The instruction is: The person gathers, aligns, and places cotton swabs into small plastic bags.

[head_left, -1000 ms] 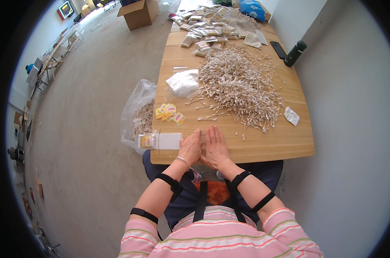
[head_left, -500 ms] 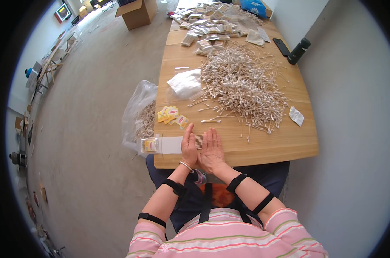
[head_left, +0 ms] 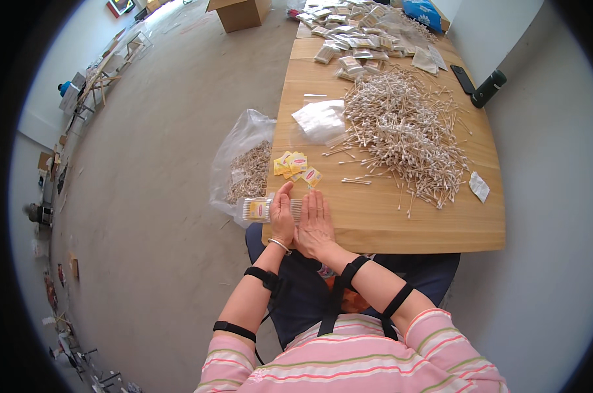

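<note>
Near the front left corner of the table, my left hand (head_left: 283,214) stands on edge with its fingers stretched out. My right hand (head_left: 315,226) is beside it, palm down with flat, straight fingers. A row of cotton swabs (head_left: 296,210) shows between the two hands, partly covered by them. Left of my left hand, a clear plastic bag (head_left: 256,209) with swabs and a yellow card in it sticks out past the table's left edge. Several yellow cards (head_left: 295,164) lie just beyond my hands. A few loose swabs (head_left: 356,181) lie to their right.
A large heap of cotton swabs (head_left: 408,131) covers the middle right. Empty clear bags (head_left: 321,121) lie left of it, with filled packs (head_left: 355,40) behind. A phone (head_left: 462,79) and dark bottle (head_left: 489,89) stand by the wall. A big bag of swabs (head_left: 249,171) sits left of the table.
Both hands have moved left along the table, close to the clear bag. The white strip that showed between bag and left hand is now out of sight. The whole view has shifted.
</note>
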`<action>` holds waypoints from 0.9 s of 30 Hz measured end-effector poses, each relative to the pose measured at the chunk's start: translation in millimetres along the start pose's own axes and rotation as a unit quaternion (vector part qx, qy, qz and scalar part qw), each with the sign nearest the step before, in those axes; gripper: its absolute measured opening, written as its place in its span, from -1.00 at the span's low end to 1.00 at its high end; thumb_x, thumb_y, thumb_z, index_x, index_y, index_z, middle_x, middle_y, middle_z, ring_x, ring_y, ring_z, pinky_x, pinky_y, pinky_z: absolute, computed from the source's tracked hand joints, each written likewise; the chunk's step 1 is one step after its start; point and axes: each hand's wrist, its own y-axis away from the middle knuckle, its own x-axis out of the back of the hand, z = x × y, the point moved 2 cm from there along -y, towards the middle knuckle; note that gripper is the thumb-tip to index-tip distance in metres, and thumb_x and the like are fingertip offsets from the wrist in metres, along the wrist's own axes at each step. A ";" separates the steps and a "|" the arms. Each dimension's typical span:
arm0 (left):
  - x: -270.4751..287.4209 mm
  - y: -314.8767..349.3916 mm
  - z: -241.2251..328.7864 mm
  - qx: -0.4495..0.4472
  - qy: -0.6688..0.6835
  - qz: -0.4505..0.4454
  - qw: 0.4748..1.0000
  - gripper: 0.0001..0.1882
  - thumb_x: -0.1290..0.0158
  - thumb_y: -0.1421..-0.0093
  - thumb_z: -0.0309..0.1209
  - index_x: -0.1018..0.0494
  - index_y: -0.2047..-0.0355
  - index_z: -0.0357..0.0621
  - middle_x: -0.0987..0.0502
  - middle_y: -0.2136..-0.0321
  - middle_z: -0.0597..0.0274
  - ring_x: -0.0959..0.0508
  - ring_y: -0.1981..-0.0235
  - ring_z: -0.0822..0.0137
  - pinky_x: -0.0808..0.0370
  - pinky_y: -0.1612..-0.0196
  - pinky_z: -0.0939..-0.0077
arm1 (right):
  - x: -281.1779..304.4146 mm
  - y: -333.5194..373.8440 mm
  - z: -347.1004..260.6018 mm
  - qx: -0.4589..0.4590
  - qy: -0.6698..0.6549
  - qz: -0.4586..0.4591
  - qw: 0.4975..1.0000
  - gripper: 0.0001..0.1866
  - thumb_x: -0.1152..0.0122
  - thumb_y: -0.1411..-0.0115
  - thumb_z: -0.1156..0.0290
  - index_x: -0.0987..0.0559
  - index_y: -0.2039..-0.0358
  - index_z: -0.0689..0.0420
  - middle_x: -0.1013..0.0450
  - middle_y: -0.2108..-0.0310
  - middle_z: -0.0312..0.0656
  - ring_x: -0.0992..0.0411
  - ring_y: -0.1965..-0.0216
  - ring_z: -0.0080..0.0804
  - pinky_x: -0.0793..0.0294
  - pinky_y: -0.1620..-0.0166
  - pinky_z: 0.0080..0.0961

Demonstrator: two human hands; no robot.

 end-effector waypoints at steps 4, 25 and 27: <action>8.9 2.9 -0.1 -0.004 0.004 0.016 1.000 -0.59 0.29 -0.38 -0.27 -0.34 -0.03 -0.33 -0.42 0.02 0.08 -0.38 -0.04 0.31 -0.24 -0.14 0.50 | -2.8 4.7 -4.3 0.026 -0.021 -0.014 0.999 -0.14 0.10 -0.14 0.06 0.08 -0.23 0.47 0.25 -0.31 0.23 0.36 -0.36 0.08 0.40 -0.34 -0.11; 120.8 -37.7 -38.6 0.133 -0.112 -0.099 0.980 -0.57 0.23 -0.36 -0.27 -0.21 -0.14 -0.27 -0.41 0.00 0.11 -0.42 0.00 0.31 -0.36 -0.06 0.47 | -17.5 -8.7 -41.9 0.028 -0.019 -0.035 0.999 -0.03 0.00 -0.13 -0.02 0.17 -0.25 0.44 0.32 -0.32 0.20 0.43 -0.37 0.06 0.46 -0.35 -0.15; 119.1 -34.4 -35.9 0.181 0.001 -0.088 0.980 -0.63 0.26 -0.37 -0.30 -0.26 -0.09 -0.25 -0.43 0.03 0.15 -0.42 0.01 0.37 -0.37 -0.05 0.53 | -20.4 -10.8 -45.2 0.024 -0.007 -0.031 0.999 -0.03 0.00 -0.13 -0.01 0.17 -0.25 0.44 0.32 -0.32 0.20 0.43 -0.37 0.06 0.46 -0.35 -0.15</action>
